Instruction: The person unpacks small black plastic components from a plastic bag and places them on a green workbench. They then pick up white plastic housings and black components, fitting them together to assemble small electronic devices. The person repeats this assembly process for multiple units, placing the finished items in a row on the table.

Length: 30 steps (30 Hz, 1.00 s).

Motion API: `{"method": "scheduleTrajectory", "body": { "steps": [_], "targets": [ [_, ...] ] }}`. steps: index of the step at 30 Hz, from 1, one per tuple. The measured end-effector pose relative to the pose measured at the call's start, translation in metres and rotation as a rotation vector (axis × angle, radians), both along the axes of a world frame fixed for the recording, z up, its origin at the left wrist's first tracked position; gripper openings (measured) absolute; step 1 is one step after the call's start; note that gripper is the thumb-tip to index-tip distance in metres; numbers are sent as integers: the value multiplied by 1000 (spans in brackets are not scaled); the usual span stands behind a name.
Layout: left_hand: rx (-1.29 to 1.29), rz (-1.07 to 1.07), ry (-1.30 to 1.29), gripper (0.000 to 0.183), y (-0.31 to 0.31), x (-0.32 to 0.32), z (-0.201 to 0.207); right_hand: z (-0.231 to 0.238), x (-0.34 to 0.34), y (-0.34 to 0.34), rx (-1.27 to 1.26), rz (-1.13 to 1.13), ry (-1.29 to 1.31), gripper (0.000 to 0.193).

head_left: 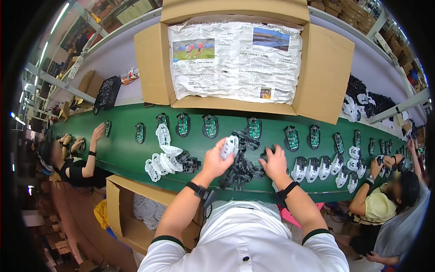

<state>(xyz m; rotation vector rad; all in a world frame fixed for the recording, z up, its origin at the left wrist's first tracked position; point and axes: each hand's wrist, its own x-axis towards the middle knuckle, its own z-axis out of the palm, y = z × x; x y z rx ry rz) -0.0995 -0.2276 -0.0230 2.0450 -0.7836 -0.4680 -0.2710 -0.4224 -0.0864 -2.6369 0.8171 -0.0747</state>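
Observation:
My left hand (215, 159) is closed around a white mouse shell (230, 146), held above the green belt. Close beside the shell lies a heap of black plastic parts (238, 174), stretching down toward me. To the right of that heap, the curled fingers of my right hand (275, 163) close on a small black plastic part (263, 156), mostly covered by the fingers. Beyond my hands, an open mouse base (254, 128) with a green circuit board stands in a row of several similar ones.
Loose white shells (162, 164) are piled at the left. White-and-black mouse pieces (312, 169) line the right. A large carton (206, 103) lined with newspaper stands behind the green belt (113, 152); another open carton (118, 199) is below left. People work at both sides.

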Motion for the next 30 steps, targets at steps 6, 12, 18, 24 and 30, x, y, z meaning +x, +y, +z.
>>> {"method": "scheduleTrajectory", "body": {
  "steps": [6, 12, 18, 24, 30],
  "targets": [
    [-349, 20, 535, 52, 17, -51, 34, 25, -3, 4, 599, -106, -413, 54],
    [-404, -10, 586, 47, 12, -69, 49, 107, -15, 40, 920, 385, -750, 62],
    [-233, -107, 377, 47, 12, -74, 60, 109, -25, 45, 675, 470, -739, 62],
    [-161, -257, 203, 44, 10, -79, 85, 106, -27, 56, 1389, 106, -692, 59],
    [-147, -214, 325, 41, 12, -84, 87, 108, -33, 52, 1639, 154, -395, 35]
  ]
}}
